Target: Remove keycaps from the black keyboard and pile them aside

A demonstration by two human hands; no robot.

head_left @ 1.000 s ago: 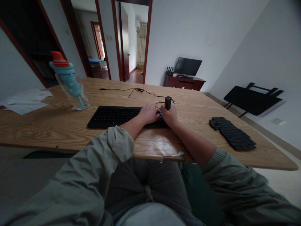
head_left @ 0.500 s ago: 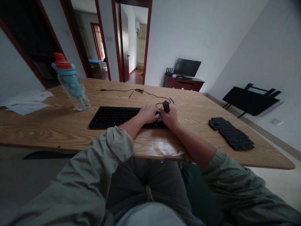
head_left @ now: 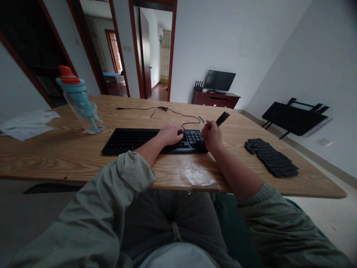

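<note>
While the left hand (head_left: 169,134) lay flat and open on the black keyboard (head_left: 134,139), the right hand (head_left: 212,134) just beside it gripped a tilted black tool (head_left: 222,118).

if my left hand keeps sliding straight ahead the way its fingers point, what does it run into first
Probably the number-pad keys of the keyboard just right of the left hand, then the right hand holding the black tool; depth is uncertain.

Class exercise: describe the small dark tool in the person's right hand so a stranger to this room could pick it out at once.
Start at the long wooden table and find the black keyboard near its middle. Just past the keyboard's right end, the right hand is raised, gripping a slim dark tool. Unlike the flat black pieces lying farther right, it points up and away, off the table.
</note>
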